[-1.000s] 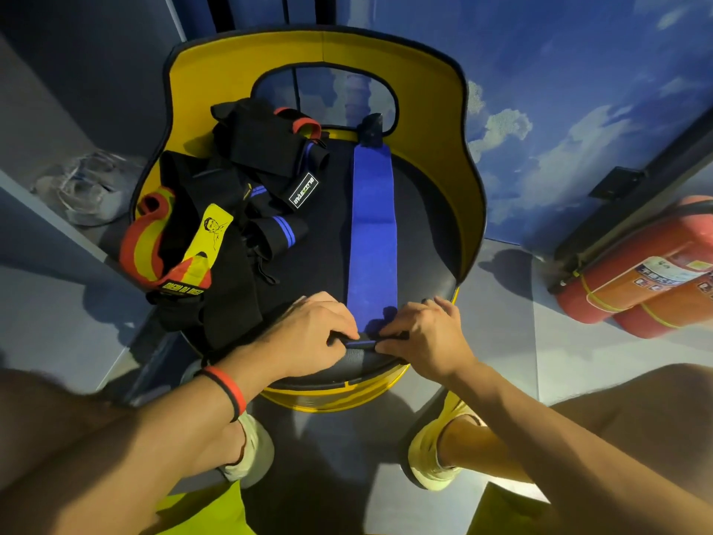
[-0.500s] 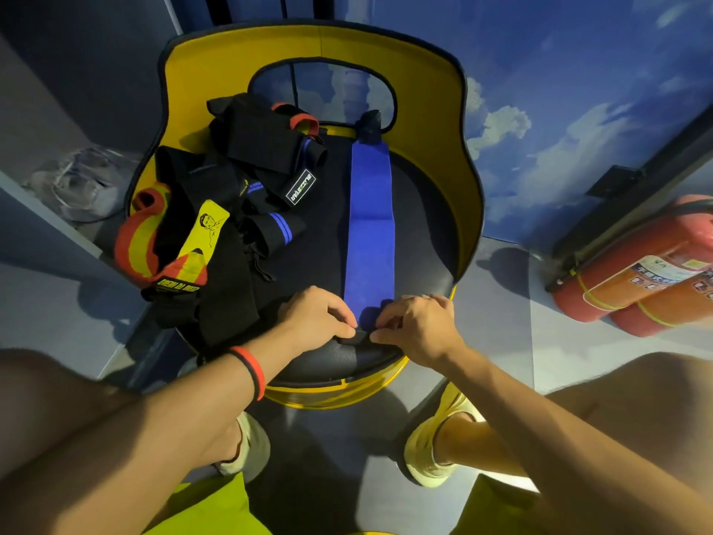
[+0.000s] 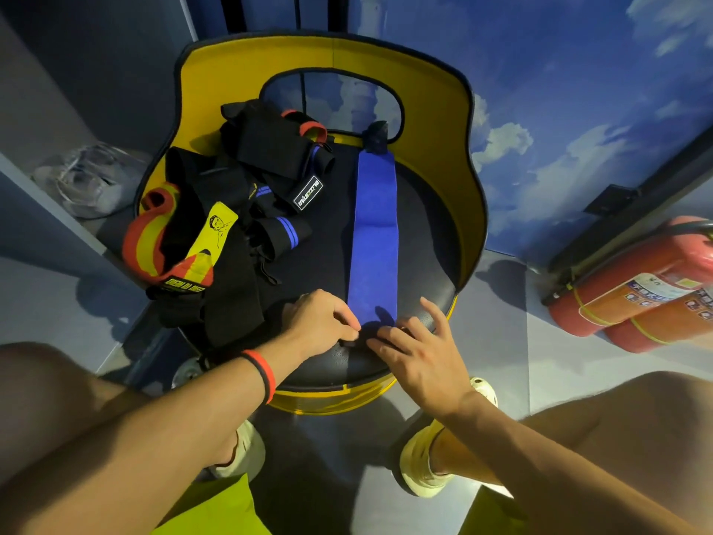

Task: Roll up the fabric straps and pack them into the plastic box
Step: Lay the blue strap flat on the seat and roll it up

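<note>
Our left hand [image 3: 320,326] pinches the near end of the long blue fabric strap [image 3: 372,233]; our right hand [image 3: 420,357], fingers spread, presses it.

- Blue strap [image 3: 372,233]: a wide plain band lying flat and straight along the black seat, its far end with a dark tab at the backrest; its near end, at the seat's front, is a small dark turned-in fold, pinched by the left hand [image 3: 320,326] and touched by the right hand [image 3: 420,353] with straight fingers
- Black straps [image 3: 270,152]: unrolled, heaped in a tangle on the seat's left half, just beside the blue strap; one has blue stripes, another a white-lettered label
- Red-and-yellow strap [image 3: 154,241]: looped at the heap's left edge, hanging over the seat rim
- Clear plastic box [image 3: 83,183]: blurred, left of the chair, well apart from the straps
</note>
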Motion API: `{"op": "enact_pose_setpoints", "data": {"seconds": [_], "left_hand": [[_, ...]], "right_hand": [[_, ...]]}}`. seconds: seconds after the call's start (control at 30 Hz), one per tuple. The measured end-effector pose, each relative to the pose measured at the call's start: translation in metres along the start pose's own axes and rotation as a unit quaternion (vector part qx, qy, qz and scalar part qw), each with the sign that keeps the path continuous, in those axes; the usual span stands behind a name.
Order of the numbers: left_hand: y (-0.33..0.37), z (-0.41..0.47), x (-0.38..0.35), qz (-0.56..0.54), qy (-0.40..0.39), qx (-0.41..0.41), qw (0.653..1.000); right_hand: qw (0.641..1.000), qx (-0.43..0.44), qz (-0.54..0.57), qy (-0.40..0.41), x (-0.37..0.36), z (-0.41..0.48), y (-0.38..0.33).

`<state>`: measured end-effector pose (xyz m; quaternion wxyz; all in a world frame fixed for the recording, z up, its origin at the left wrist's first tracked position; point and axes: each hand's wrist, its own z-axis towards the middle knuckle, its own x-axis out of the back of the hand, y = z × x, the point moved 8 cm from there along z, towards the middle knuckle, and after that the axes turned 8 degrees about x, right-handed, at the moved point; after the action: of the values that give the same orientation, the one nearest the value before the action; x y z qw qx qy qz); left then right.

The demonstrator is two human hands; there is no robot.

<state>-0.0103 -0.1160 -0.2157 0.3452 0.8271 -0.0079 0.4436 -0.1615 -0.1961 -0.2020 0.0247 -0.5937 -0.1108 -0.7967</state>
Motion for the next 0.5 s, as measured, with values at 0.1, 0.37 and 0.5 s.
{"op": "enact_pose_setpoints", "data": {"seconds": [0.1, 0.37, 0.5], "left_hand": [[0.008, -0.018, 0.003, 0.060, 0.094, -0.134, 0.985], [-0.001, -0.039, -0.012, 0.149, 0.154, -0.313, 0.925], [-0.003, -0.027, -0.008, 0.058, 0.139, -0.269, 0.951]], "right_hand": [[1.000, -0.010, 0.009, 0.015, -0.006, 0.001, 0.004], [0.997, -0.021, 0.053, 0.050, -0.010, 0.003, 0.011], [0.993, -0.039, 0.097, 0.050, -0.017, 0.001, 0.017]]}}
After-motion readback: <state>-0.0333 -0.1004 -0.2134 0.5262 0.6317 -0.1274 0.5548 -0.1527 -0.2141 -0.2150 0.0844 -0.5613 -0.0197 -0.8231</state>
